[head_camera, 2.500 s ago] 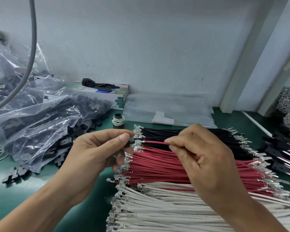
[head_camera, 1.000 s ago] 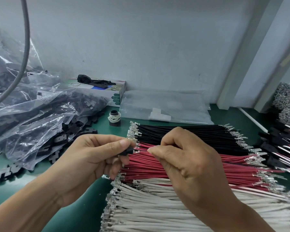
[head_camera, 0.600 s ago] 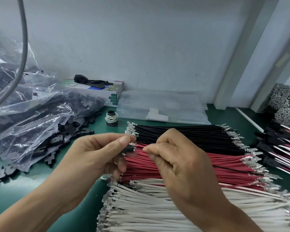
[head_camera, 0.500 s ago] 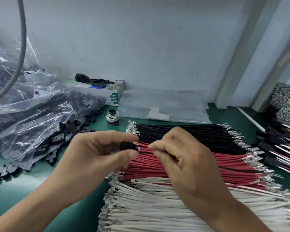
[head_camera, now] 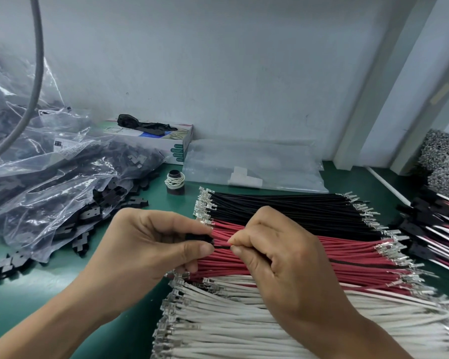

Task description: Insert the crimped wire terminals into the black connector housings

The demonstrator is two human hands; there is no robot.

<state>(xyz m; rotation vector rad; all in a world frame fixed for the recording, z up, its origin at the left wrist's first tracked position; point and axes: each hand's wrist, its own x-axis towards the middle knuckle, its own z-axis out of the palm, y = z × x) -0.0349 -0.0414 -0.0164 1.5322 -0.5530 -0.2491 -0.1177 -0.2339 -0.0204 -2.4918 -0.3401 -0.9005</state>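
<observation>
Left hand (head_camera: pixel 151 244) is pinching a black connector housing (head_camera: pixel 198 238) between thumb and forefinger, other fingers curled under it. Housing is sitting just above the left ends of the red wires (head_camera: pixel 347 257), not touching the bench.

Right hand (head_camera: pixel 278 255) is pinching a black wire (head_camera: pixel 222 246) between thumb tip and forefinger, remaining fingers curled in. The wire's short visible stretch is running from the fingertips straight into the housing; its terminal end is hidden, so cannot tell how deep it's seated.

Versus 2.5 s ago: right hand was gripping a red wire with a bare terminal showing in the gap between the hands. Now that gap is nearly closed and the wire between them is black. Versus 0.5 s ago: grips and hand positions are looking about the same, fingertips slightly closer to the housing.

Stock on the green bench (head_camera: pixel 49 278): black wires (head_camera: pixel 283 206) farthest, red in the middle, white wires (head_camera: pixel 231 320) nearest, all lying side by side with crimped terminals at both ends. Clear bag of housings (head_camera: pixel 62 177) is lying at left with loose ones spilling out. Small spool (head_camera: pixel 175 182) is standing behind the black wires. Finished assemblies (head_camera: pixel 436 229) are piling up at far right.
</observation>
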